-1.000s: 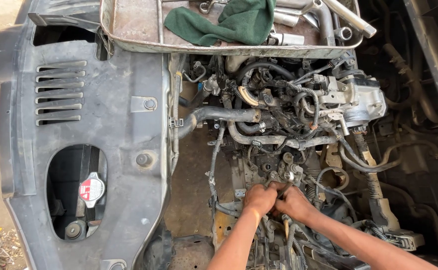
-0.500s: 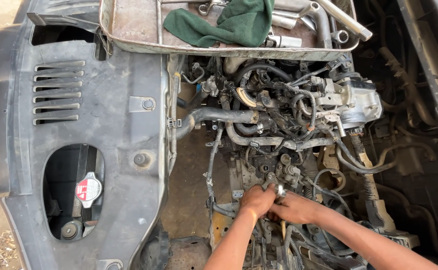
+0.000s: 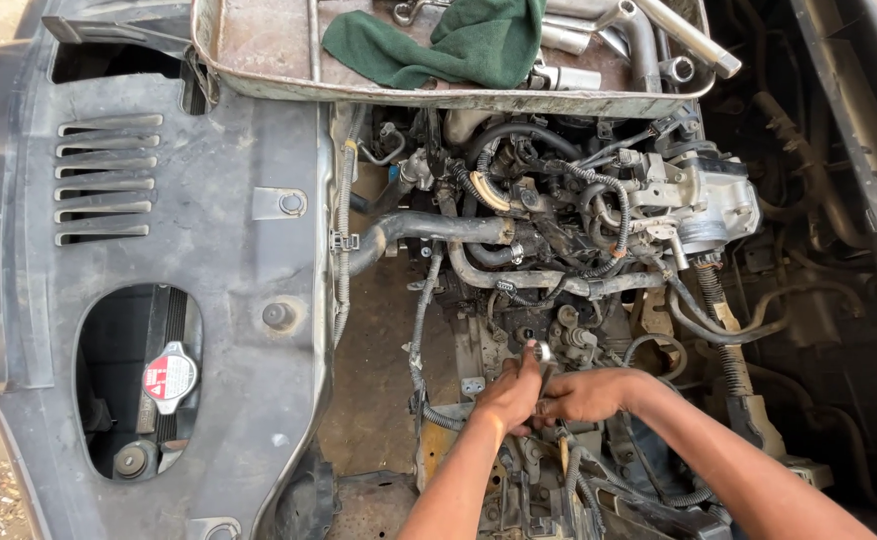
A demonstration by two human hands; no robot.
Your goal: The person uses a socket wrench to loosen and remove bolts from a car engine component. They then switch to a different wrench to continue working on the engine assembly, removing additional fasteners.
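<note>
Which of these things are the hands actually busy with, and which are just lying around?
In use:
left hand
right hand
small metal tool
engine

Lying about:
green cloth
metal tray
pipes in the tray
radiator cap
black plastic cover

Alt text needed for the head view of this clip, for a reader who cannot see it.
Both hands, left hand and right hand, meet on a small metal tool low in an open engine bay. A metal tray with a green cloth and tools spans the top; a grey plastic cover with a radiator cap lies to the left.
</note>
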